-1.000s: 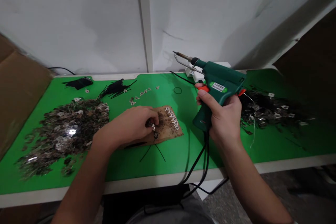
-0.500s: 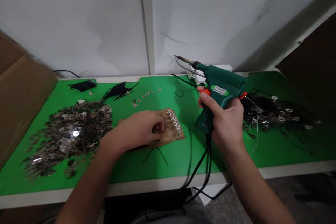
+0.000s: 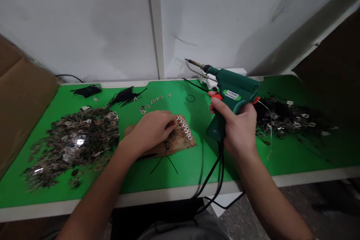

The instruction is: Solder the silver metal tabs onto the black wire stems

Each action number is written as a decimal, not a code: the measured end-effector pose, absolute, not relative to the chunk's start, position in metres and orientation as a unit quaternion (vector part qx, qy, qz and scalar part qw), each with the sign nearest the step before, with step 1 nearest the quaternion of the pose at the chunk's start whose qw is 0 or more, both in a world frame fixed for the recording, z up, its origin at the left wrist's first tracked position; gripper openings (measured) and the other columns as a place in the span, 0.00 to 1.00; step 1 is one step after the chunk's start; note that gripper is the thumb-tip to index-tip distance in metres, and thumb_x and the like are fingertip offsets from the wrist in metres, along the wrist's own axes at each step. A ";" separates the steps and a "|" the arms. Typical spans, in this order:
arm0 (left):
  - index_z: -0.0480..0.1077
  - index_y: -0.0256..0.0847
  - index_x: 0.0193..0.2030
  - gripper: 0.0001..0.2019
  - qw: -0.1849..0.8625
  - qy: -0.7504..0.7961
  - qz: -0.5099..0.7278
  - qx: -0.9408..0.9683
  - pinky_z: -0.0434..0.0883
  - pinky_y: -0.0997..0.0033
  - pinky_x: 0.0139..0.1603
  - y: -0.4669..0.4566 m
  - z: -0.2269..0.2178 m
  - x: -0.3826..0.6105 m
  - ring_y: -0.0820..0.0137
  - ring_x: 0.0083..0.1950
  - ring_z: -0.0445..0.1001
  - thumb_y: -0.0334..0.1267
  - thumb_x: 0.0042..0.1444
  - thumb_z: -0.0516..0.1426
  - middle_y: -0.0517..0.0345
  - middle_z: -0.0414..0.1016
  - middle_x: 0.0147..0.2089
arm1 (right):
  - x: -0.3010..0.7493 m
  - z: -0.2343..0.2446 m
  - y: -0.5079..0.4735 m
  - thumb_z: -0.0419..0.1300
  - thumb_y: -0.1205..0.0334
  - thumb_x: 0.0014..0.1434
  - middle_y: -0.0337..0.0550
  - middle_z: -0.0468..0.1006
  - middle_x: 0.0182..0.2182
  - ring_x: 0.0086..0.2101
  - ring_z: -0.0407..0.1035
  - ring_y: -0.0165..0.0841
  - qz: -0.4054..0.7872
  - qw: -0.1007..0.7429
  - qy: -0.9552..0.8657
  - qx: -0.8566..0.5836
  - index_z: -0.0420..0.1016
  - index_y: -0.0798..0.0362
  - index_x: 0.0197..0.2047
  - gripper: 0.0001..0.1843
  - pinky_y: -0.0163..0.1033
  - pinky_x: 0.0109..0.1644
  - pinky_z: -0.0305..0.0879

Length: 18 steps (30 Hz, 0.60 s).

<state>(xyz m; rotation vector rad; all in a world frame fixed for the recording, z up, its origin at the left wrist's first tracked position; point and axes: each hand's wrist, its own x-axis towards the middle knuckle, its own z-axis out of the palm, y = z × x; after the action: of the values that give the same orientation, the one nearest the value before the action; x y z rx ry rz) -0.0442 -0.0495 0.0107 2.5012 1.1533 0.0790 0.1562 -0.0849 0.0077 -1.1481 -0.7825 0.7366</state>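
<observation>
A right hand (image 3: 239, 129) is gripping a green soldering gun (image 3: 236, 92) above the counter (image 3: 191, 165), fingers (image 3: 222, 107) wrapped tight, while the left hand (image 3: 150, 129) is curling over a brown board (image 3: 181, 142), its hold impossible to tell.

A green mat (image 3: 185, 168) covered the table. At nine o'clock on it lay a big heap of small shiny bits (image 3: 73, 138). At three o'clock lay a darker heap (image 3: 287, 120). Near eleven o'clock sat two bunches of thin black wires (image 3: 125, 95), one beside the other. A few little white bits (image 3: 153, 102) and a small black ring (image 3: 190, 98) lay near twelve o'clock. A brown cardboard box (image 3: 22, 101) stood far out at nine o'clock. A white wall (image 3: 84, 26) with a white post (image 3: 154, 22) rose at twelve o'clock.
</observation>
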 end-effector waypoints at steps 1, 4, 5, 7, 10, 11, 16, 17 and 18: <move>0.73 0.41 0.36 0.09 0.224 0.401 0.028 0.888 0.63 0.70 0.36 -0.050 0.011 -0.044 0.67 0.38 0.73 0.34 0.66 0.53 0.57 0.76 0.37 | 0.156 0.008 -0.085 0.76 0.61 0.47 0.41 0.85 0.36 0.30 0.73 0.33 0.331 0.706 -0.353 -0.518 0.82 0.51 0.36 0.12 0.41 0.37 0.72; 0.72 0.42 0.36 0.07 0.299 0.369 0.006 0.880 0.63 0.71 0.38 -0.054 0.011 -0.042 0.68 0.38 0.73 0.32 0.64 0.54 0.59 0.76 0.38 | 0.156 0.008 -0.085 0.75 0.61 0.48 0.41 0.85 0.37 0.30 0.72 0.33 0.333 0.703 -0.355 -0.519 0.82 0.51 0.37 0.12 0.40 0.37 0.71; 0.72 0.42 0.36 0.07 0.308 0.365 -0.001 0.879 0.63 0.71 0.38 -0.055 0.010 -0.041 0.68 0.38 0.73 0.32 0.64 0.54 0.59 0.77 0.38 | 0.156 0.008 -0.086 0.75 0.61 0.48 0.41 0.85 0.37 0.30 0.72 0.33 0.334 0.703 -0.355 -0.519 0.82 0.51 0.37 0.12 0.40 0.37 0.72; 0.71 0.41 0.36 0.08 0.300 0.370 0.004 0.879 0.63 0.71 0.38 -0.056 0.009 -0.040 0.68 0.38 0.72 0.31 0.64 0.53 0.58 0.76 0.38 | 0.156 0.009 -0.086 0.75 0.61 0.48 0.41 0.85 0.37 0.31 0.73 0.33 0.335 0.700 -0.357 -0.520 0.82 0.51 0.37 0.12 0.40 0.37 0.72; 0.70 0.41 0.36 0.07 0.274 0.373 0.046 0.885 0.62 0.71 0.36 -0.057 0.010 -0.041 0.69 0.37 0.71 0.32 0.65 0.53 0.59 0.76 0.38 | 0.155 0.009 -0.086 0.75 0.61 0.47 0.41 0.85 0.37 0.31 0.74 0.33 0.332 0.701 -0.356 -0.522 0.82 0.51 0.36 0.12 0.41 0.37 0.73; 0.70 0.41 0.37 0.06 0.273 0.368 0.055 0.887 0.62 0.71 0.36 -0.057 0.011 -0.041 0.69 0.37 0.71 0.33 0.65 0.53 0.60 0.76 0.37 | 0.155 0.009 -0.085 0.76 0.61 0.47 0.41 0.85 0.37 0.31 0.73 0.33 0.331 0.703 -0.354 -0.520 0.82 0.51 0.36 0.12 0.41 0.37 0.73; 0.72 0.41 0.32 0.07 0.242 0.357 0.004 0.902 0.62 0.69 0.36 -0.060 0.015 -0.036 0.67 0.37 0.74 0.39 0.60 0.62 0.60 0.78 0.36 | 0.156 0.008 -0.084 0.75 0.62 0.48 0.41 0.85 0.37 0.30 0.73 0.32 0.339 0.704 -0.355 -0.514 0.83 0.51 0.37 0.11 0.40 0.37 0.72; 0.72 0.41 0.30 0.08 0.227 0.353 -0.006 0.908 0.62 0.69 0.37 -0.061 0.015 -0.035 0.66 0.38 0.75 0.38 0.61 0.61 0.59 0.79 0.37 | 0.156 0.008 -0.084 0.75 0.62 0.48 0.41 0.85 0.37 0.30 0.73 0.32 0.338 0.703 -0.356 -0.515 0.83 0.51 0.37 0.11 0.40 0.37 0.72; 0.72 0.41 0.29 0.09 0.218 0.345 -0.010 0.913 0.63 0.68 0.39 -0.062 0.015 -0.034 0.65 0.40 0.75 0.35 0.62 0.60 0.58 0.79 0.37 | 0.156 0.008 -0.084 0.75 0.61 0.48 0.42 0.85 0.37 0.31 0.73 0.32 0.336 0.702 -0.357 -0.516 0.83 0.51 0.37 0.12 0.41 0.38 0.72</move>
<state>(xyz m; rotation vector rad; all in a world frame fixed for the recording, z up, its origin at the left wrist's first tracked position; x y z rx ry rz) -0.0335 -0.0617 0.0145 2.5270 0.9548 -0.0271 0.1563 -0.0840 0.0077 -1.1489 -0.7956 0.7486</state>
